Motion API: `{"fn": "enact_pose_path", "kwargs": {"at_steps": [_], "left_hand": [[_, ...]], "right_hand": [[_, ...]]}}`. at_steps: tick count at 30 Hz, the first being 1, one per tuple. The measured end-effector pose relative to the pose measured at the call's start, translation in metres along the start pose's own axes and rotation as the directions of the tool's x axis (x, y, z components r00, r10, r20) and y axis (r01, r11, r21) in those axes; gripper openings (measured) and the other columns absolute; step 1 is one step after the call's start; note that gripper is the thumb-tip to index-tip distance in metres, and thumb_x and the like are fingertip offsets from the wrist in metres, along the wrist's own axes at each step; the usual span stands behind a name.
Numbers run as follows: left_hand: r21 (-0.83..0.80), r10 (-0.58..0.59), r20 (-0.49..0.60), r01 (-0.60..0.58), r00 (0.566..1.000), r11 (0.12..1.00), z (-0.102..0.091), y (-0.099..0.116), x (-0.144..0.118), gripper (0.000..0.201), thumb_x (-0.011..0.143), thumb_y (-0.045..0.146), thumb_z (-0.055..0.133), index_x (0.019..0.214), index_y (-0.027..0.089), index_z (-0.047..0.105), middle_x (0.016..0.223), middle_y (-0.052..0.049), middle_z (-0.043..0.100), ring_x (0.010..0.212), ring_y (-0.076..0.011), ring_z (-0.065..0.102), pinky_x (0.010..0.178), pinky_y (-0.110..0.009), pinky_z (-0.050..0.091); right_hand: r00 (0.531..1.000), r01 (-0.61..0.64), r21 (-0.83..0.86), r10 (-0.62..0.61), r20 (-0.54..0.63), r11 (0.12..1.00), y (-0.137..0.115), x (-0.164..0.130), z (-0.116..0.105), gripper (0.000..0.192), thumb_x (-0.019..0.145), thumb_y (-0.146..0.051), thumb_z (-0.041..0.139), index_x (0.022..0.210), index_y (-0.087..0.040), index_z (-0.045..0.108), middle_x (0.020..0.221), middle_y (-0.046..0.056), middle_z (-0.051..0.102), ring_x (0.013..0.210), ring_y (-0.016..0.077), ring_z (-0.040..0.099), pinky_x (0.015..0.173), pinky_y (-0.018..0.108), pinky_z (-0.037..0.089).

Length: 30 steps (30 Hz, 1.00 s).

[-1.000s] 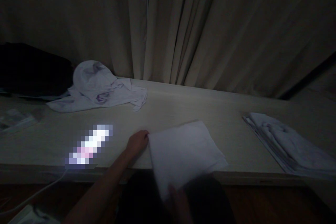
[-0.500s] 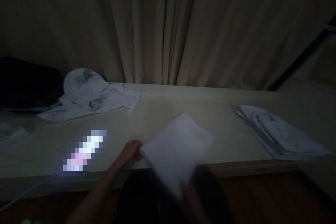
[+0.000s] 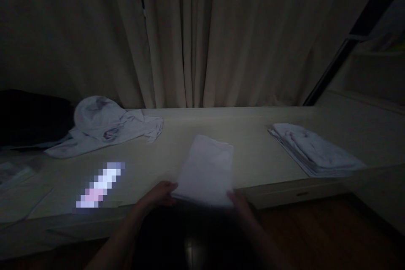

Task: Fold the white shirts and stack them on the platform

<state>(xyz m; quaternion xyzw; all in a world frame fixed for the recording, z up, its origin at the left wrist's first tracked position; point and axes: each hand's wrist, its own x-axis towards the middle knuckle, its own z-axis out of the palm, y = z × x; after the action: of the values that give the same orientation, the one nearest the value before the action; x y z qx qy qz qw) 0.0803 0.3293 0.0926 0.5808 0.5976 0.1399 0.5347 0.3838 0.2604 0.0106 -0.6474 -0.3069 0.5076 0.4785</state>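
Nearest the camera, the left hand (image 3: 157,194) and the right hand (image 3: 239,201) each held a near corner of a folded white cloth (image 3: 207,169). The left grip was closed on the near left corner, fingers curled around the edge; the right grip pinched the near right corner, though the dim light hid how its fingers lay. The cloth rested flat at the near edge of the counter (image 3: 253,152), roughly in the middle, its long side running away from the person.

To the left of the cloth, on the same counter, lay a bright pixelated strip (image 3: 100,184). Farther back on the left sat a crumpled pale garment (image 3: 107,124), with a dark bulky shape (image 3: 31,118) beside it at the far left. On the right, well apart from the hands, lay a stack of folded pale cloths (image 3: 313,149). Behind the counter hung beige curtains (image 3: 202,38) in long folds.
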Motion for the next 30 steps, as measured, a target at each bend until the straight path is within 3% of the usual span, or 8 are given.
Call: {"fn": "enact_pose_path", "kwargs": {"at_steps": [4, 9, 13, 19, 21, 24, 30], "left_hand": [[-0.139, -0.038, -0.052, 0.030, 0.998, 0.990, 0.019, -0.003, -0.008, 0.046, 0.066, 0.058, 0.062, 0.087, 0.017, 0.060, 0.096, -0.014, 0.067, 0.098, -0.0294, 0.064, 0.080, -0.039, 0.054], [-0.313, -0.073, -0.118, 0.033, 0.990, 0.949, 0.045, -0.009, -0.014, 0.044, 0.068, 0.057, 0.062, 0.086, 0.017, 0.058, 0.084, -0.010, 0.067, 0.085, -0.0251, 0.067, 0.073, -0.035, 0.056], [-0.410, -0.110, -0.081, 0.067, 0.991, 0.910, 0.062, -0.020, -0.016, 0.055, 0.068, 0.064, 0.056, 0.089, 0.014, 0.059, 0.073, -0.009, 0.067, 0.069, -0.0221, 0.067, 0.065, -0.035, 0.055], [-0.458, -0.118, -0.009, 0.101, 0.993, 0.883, 0.078, -0.032, -0.024, 0.064, 0.065, 0.069, 0.053, 0.092, 0.012, 0.061, 0.079, -0.012, 0.069, 0.065, -0.0210, 0.065, 0.063, -0.036, 0.053], [-0.363, -0.036, -0.072, 0.007, 0.997, 0.932, 0.081, -0.031, -0.028, 0.054, 0.065, 0.059, 0.060, 0.094, 0.014, 0.063, 0.089, -0.011, 0.070, 0.075, -0.0219, 0.066, 0.070, -0.034, 0.051], [-0.050, 0.149, -0.181, -0.161, 0.972, 0.986, 0.081, -0.026, -0.031, 0.036, 0.073, 0.042, 0.057, 0.098, 0.018, 0.065, 0.100, -0.009, 0.070, 0.092, -0.0226, 0.064, 0.080, -0.031, 0.049], [0.300, 0.172, -0.228, -0.099, 0.958, 0.949, 0.077, -0.016, -0.035, 0.039, 0.085, 0.036, 0.036, 0.098, 0.017, 0.066, 0.102, -0.010, 0.070, 0.094, -0.0198, 0.063, 0.082, -0.029, 0.046]], "right_hand": [[0.998, 0.027, 0.067, -0.023, -0.057, 0.997, -0.014, 0.018, -0.006, 0.056, 0.064, -0.045, 0.062, 0.111, -0.018, 0.051, 0.110, 0.012, 0.063, 0.095, 0.0245, 0.061, 0.074, 0.037, 0.052], [0.998, 0.000, 0.091, 0.005, -0.056, 0.996, -0.020, 0.026, -0.019, 0.047, 0.061, -0.041, 0.068, 0.101, -0.023, 0.050, 0.093, 0.005, 0.064, 0.078, 0.0203, 0.063, 0.061, 0.032, 0.053], [0.999, -0.025, 0.086, 0.028, -0.027, 0.996, -0.021, 0.023, -0.035, 0.044, 0.061, -0.042, 0.070, 0.096, -0.023, 0.051, 0.088, 0.004, 0.063, 0.073, 0.0188, 0.062, 0.057, 0.031, 0.052], [0.999, -0.014, 0.075, 0.017, -0.041, 0.997, -0.020, 0.016, -0.048, 0.047, 0.059, -0.044, 0.072, 0.096, -0.025, 0.052, 0.091, 0.002, 0.062, 0.079, 0.0183, 0.061, 0.059, 0.029, 0.051], [0.999, 0.003, 0.061, -0.001, -0.034, 0.998, -0.022, 0.015, -0.049, 0.047, 0.059, -0.044, 0.071, 0.097, -0.024, 0.052, 0.091, 0.002, 0.063, 0.080, 0.0189, 0.062, 0.060, 0.030, 0.051], [0.997, 0.056, -0.025, -0.057, -0.051, 0.998, -0.024, 0.015, -0.049, 0.047, 0.059, -0.046, 0.069, 0.096, -0.022, 0.053, 0.085, 0.003, 0.064, 0.075, 0.0199, 0.063, 0.060, 0.032, 0.050], [0.979, 0.153, -0.132, -0.169, -0.117, 0.979, -0.024, 0.023, -0.050, 0.039, 0.054, -0.043, 0.068, 0.084, -0.020, 0.056, 0.075, 0.002, 0.064, 0.071, 0.0186, 0.061, 0.066, 0.031, 0.047]]}}
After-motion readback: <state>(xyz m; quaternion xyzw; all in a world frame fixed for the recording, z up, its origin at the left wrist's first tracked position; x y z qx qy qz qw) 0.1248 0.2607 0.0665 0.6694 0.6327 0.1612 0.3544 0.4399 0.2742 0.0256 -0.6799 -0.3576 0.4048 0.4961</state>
